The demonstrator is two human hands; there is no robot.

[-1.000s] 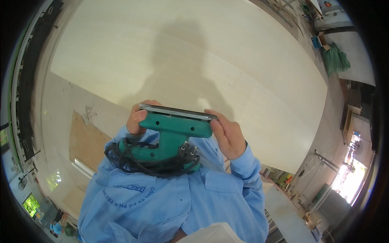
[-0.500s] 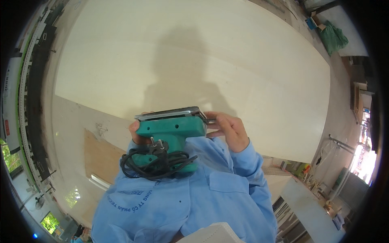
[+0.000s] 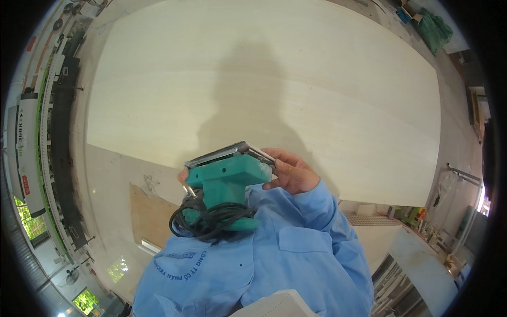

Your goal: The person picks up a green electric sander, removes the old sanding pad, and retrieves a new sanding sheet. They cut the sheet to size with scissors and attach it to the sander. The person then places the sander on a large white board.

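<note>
A green electric sheet sander point(image 3: 227, 178) is held upside down in front of my chest, its flat pad point(image 3: 227, 152) facing up and tilted. My left hand point(image 3: 183, 176) grips its left end; most of that hand is hidden behind the tool. At the other end, my right hand point(image 3: 293, 171) has its fingers closed on the corner by the pad's metal edge. A black power cord point(image 3: 214, 216) is bundled around the sander's handle, its plug point(image 3: 191, 195) sticking out on the left.
Beyond the sander lies a large pale board point(image 3: 343, 105), with my shadow across it. A brown sheet point(image 3: 153, 214) is at the lower left. A long machine point(image 3: 63, 142) with a green strip runs along the left. At the far right is a green bag point(image 3: 434, 33).
The sander has turned so its pad slants more, with the plug now pointing left. My right fingers have curled closer around its corner. The surroundings have shifted slightly right in view.
</note>
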